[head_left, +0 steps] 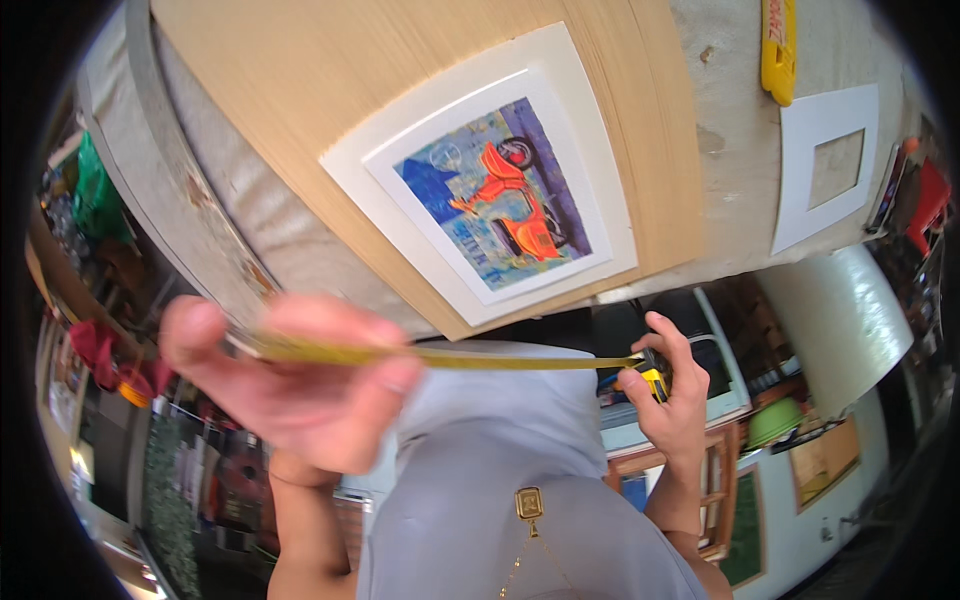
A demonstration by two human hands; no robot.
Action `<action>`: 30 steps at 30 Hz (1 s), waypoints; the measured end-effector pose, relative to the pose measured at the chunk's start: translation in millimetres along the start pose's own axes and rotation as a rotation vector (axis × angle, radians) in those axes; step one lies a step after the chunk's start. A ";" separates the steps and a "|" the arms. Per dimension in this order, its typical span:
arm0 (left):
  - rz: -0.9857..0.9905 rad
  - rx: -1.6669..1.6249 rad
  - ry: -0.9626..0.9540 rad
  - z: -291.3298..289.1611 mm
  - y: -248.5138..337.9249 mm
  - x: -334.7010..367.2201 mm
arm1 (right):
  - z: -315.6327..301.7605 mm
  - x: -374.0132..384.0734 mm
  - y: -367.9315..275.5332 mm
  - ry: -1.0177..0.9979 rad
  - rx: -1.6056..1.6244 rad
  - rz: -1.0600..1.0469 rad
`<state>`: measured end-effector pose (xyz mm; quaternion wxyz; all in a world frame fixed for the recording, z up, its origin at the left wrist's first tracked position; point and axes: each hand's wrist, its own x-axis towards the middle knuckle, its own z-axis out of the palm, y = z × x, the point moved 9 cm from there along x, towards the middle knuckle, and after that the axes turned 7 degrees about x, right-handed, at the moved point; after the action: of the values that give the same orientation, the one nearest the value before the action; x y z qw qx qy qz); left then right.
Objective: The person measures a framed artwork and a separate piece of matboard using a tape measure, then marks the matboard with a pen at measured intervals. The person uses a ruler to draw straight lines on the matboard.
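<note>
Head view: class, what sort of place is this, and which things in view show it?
Probably a picture-framing workshop: a matted scooter print on a wooden board, an empty white mat, and a tape measure stretched between both hands.

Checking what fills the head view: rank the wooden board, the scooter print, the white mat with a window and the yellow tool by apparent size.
1. wooden board
2. scooter print
3. white mat
4. yellow tool, cut off by the picture's top edge, so its rank is unsure.

Bright even daylight, soft shadows, near left hand (290, 385) blurred, strong fisheye bending, black vignette at corners
</note>
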<state>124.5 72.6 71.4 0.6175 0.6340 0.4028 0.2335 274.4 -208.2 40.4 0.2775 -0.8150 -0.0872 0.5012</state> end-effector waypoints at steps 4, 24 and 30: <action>-0.160 0.070 -0.223 43.0 -20.9 -74.3 | -12.1 20.5 -50.5 -0.115 -0.289 -0.401; -0.517 -0.466 0.615 187.1 -154.4 -200.7 | 80.7 161.8 -267.6 -0.767 -1.570 -1.556; -0.564 -0.595 0.832 191.5 -155.2 -187.7 | 134.2 173.0 -279.4 -0.831 -1.833 -1.547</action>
<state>135.6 -204.7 -66.1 0.5969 0.1564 0.6820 0.3925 279.8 145.6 12.1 -0.2150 -0.2262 -0.9324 0.1822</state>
